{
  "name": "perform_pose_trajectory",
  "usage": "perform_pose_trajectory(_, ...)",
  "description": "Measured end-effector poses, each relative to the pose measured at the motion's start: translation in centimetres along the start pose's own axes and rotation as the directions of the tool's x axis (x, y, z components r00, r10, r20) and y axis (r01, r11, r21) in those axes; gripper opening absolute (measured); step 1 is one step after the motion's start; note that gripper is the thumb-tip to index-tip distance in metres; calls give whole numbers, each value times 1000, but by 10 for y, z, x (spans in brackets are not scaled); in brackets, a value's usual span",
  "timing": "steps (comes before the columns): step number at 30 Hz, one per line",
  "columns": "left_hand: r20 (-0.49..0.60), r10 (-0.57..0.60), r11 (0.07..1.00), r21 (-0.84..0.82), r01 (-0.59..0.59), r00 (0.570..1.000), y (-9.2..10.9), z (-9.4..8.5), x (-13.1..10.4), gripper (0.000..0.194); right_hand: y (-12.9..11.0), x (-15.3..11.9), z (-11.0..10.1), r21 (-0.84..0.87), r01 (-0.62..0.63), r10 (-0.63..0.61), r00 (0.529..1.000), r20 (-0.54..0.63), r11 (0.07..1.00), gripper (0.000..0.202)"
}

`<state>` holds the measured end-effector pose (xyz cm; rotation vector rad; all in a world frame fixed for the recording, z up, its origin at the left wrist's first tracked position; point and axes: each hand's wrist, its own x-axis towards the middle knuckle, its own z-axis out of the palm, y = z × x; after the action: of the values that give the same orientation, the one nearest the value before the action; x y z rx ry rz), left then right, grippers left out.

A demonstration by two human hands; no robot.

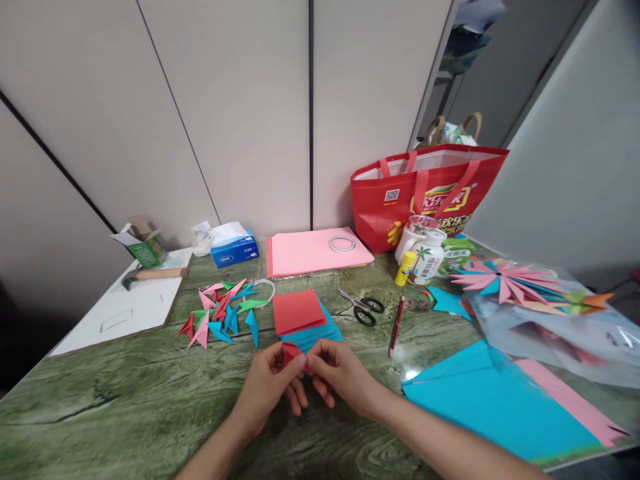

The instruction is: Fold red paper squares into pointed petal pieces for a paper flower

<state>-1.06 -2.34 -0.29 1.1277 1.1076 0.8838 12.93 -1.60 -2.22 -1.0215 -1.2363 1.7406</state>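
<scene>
A small folded piece of red paper (291, 353) is pinched between my two hands, low over the table. My left hand (273, 377) grips its left side between thumb and fingers. On its right side, my right hand (343, 373) pinches it the same way, fingertips close to the left thumb. My fingers cover much of the paper. Just beyond my hands lies a stack of red paper squares (299, 312), on top of blue paper squares (325, 328). To the left is a loose pile of folded paper pieces (227, 313) in red, pink, blue and green.
Scissors (364, 308), a pen (397, 327) and a glue stick (405, 269) lie or stand to the right. Blue sheets (490, 400) cover the near right. Farther back are pink sheets (305, 250), a tissue box (234, 250), a hammer (155, 274) and a red bag (375, 207).
</scene>
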Motion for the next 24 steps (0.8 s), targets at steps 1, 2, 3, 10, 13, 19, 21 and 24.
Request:
perform_pose_trajectory(1,-18,3,1000,-8,-3,1000,-1,1,0,24,1,0,0,-8,17,-17,1000,2,1000,39)
perform_pose_trajectory(2,-35,6,1000,-19,-7,999,-3,2,0,24,2,0,1,-16,33,-33,999,5,999,38)
perform_pose_trajectory(3,-48,10,999,-34,-12,999,-3,3,0,25,3,-1,1,-23,44,-44,999,7,999,38)
perform_pose_trajectory(10,-52,39,996,-83,-43,998,-4,4,-3,26,4,0,2,-9,29,-29,999,32,1000,38)
perform_pose_trajectory(13,-26,52,996,-70,-54,998,-4,3,-3,24,3,1,1,33,5,-7,998,57,999,40)
perform_pose_trajectory(19,84,57,997,-63,-52,995,-5,2,-2,27,9,5,-2,10,26,-26,1000,17,1000,42)
perform_pose_trajectory(21,109,60,997,-55,-54,992,-6,2,-2,29,9,5,-3,-24,40,-40,999,23,999,41)
perform_pose_trajectory(24,103,40,998,-46,-35,994,-7,3,-2,33,7,4,-3,-108,92,-90,996,16,990,41)
